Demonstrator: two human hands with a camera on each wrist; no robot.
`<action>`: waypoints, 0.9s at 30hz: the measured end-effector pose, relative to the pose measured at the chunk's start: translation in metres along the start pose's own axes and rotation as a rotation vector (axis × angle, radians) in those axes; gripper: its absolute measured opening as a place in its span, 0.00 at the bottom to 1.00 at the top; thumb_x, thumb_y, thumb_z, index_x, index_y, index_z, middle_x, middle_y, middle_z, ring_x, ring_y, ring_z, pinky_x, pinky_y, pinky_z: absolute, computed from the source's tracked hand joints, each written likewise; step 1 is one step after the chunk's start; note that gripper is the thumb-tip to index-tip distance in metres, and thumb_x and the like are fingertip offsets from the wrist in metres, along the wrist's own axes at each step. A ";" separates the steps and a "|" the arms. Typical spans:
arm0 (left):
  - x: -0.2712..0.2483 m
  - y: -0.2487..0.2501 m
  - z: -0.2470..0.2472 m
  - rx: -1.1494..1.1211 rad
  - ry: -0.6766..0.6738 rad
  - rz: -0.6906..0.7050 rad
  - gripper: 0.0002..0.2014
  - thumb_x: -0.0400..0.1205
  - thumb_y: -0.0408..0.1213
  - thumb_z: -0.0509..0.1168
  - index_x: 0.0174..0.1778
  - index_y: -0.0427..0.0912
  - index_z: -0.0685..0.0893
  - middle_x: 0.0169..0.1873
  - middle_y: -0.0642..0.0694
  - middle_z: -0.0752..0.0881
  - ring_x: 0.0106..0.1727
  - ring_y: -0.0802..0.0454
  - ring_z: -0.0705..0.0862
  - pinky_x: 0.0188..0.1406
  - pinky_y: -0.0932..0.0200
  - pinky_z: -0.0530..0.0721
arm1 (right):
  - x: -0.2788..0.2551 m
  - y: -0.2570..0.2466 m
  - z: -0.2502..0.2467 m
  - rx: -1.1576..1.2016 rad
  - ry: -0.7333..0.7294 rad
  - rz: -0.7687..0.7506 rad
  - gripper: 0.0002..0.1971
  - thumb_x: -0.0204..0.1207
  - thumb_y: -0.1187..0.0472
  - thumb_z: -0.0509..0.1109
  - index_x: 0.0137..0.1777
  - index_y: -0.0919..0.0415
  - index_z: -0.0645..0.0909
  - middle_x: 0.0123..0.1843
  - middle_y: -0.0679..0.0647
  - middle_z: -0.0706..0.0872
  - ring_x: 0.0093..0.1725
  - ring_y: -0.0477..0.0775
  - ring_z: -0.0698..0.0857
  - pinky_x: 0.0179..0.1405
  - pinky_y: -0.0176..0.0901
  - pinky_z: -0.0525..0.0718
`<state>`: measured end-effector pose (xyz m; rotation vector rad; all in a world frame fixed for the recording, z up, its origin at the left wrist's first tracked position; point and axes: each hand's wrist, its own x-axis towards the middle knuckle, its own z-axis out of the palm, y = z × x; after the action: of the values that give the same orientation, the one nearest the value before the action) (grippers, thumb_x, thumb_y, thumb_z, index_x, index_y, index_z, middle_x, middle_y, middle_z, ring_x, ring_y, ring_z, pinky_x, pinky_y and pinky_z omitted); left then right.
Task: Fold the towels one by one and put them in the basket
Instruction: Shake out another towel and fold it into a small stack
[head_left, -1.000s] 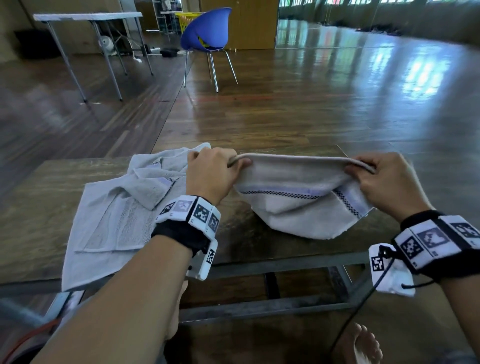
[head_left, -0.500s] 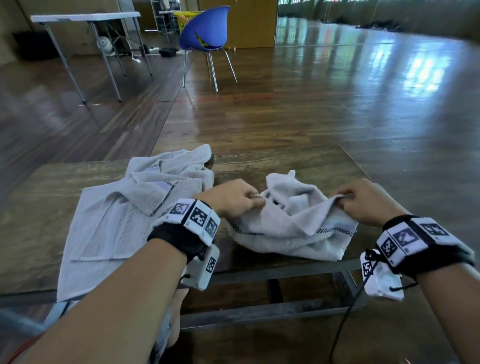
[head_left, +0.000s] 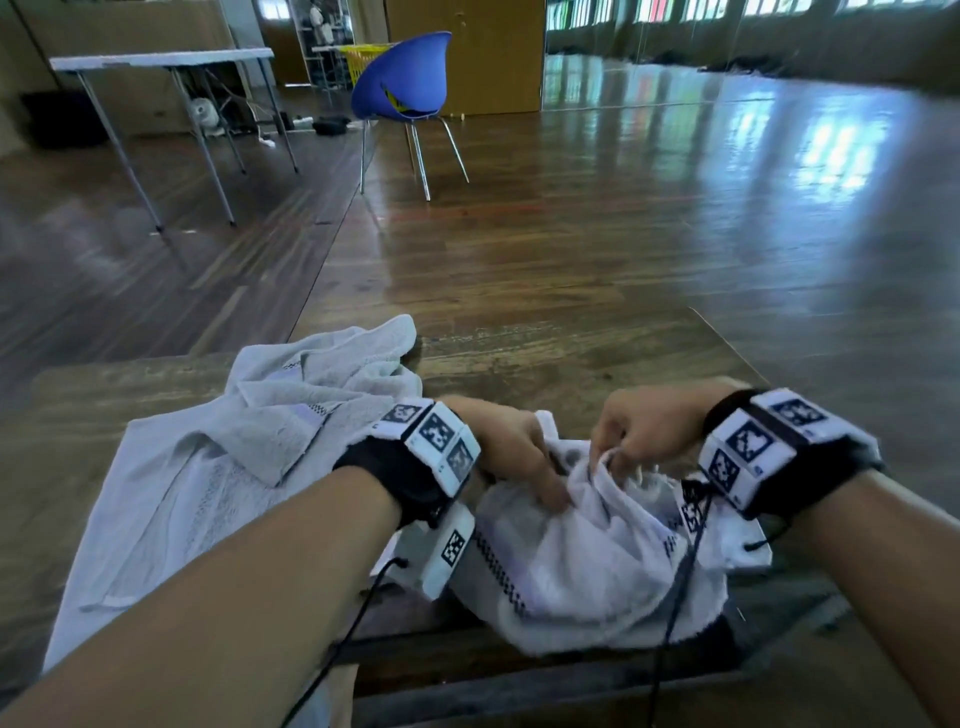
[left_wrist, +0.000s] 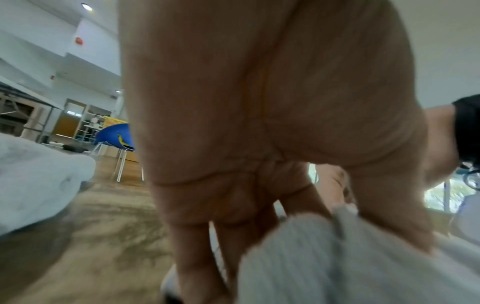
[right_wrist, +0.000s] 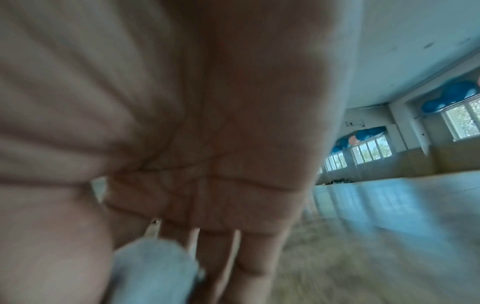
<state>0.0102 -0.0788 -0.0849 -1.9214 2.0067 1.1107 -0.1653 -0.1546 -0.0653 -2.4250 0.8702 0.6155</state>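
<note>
A white towel with a dark checked stripe (head_left: 587, 566) lies bunched at the near edge of the wooden table (head_left: 571, 353). My left hand (head_left: 519, 457) pinches its cloth at the top left of the bunch; in the left wrist view the thumb and fingers (left_wrist: 197, 257) close on the towel (left_wrist: 337, 263). My right hand (head_left: 634, 428) pinches a raised fold just to the right; the right wrist view shows the towel fold (right_wrist: 153, 273) between thumb and fingers. A second, pale grey towel (head_left: 218, 467) lies rumpled on the table's left half. No basket for the towels is plainly seen nearby.
Beyond the table is open wooden floor with a blue chair (head_left: 405, 88), a yellow crate-like thing (head_left: 363, 57) behind it, and a white folding table (head_left: 166, 57) at the far left. The striped towel hangs slightly over the near table edge above a metal frame (head_left: 519, 691).
A second ago the striped towel was held up stretched between both hands. It has come down onto the table and bunched up, and the hands have moved close together near the table's front edge.
</note>
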 end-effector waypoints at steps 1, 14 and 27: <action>0.001 0.000 -0.010 -0.008 0.063 0.015 0.15 0.73 0.57 0.75 0.27 0.50 0.90 0.25 0.60 0.88 0.25 0.66 0.84 0.31 0.66 0.79 | 0.003 0.001 -0.013 0.001 0.099 -0.009 0.09 0.77 0.64 0.73 0.50 0.53 0.93 0.42 0.52 0.93 0.38 0.49 0.87 0.43 0.46 0.87; -0.007 -0.038 -0.069 -0.847 1.384 0.253 0.07 0.86 0.39 0.66 0.49 0.48 0.91 0.35 0.50 0.88 0.28 0.53 0.87 0.28 0.63 0.87 | 0.010 0.071 -0.072 0.525 1.648 0.121 0.14 0.78 0.58 0.67 0.55 0.44 0.92 0.51 0.46 0.92 0.50 0.58 0.91 0.57 0.52 0.89; -0.020 -0.029 -0.068 -1.116 1.489 0.407 0.08 0.84 0.36 0.69 0.51 0.37 0.92 0.37 0.45 0.85 0.44 0.51 0.81 0.58 0.48 0.84 | 0.018 0.076 -0.075 0.630 1.692 -0.348 0.12 0.78 0.65 0.73 0.59 0.54 0.91 0.60 0.47 0.90 0.61 0.41 0.88 0.60 0.31 0.85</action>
<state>0.0656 -0.1001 -0.0366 -3.8753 2.7253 1.0239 -0.1856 -0.2576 -0.0395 -1.9231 0.8413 -1.7890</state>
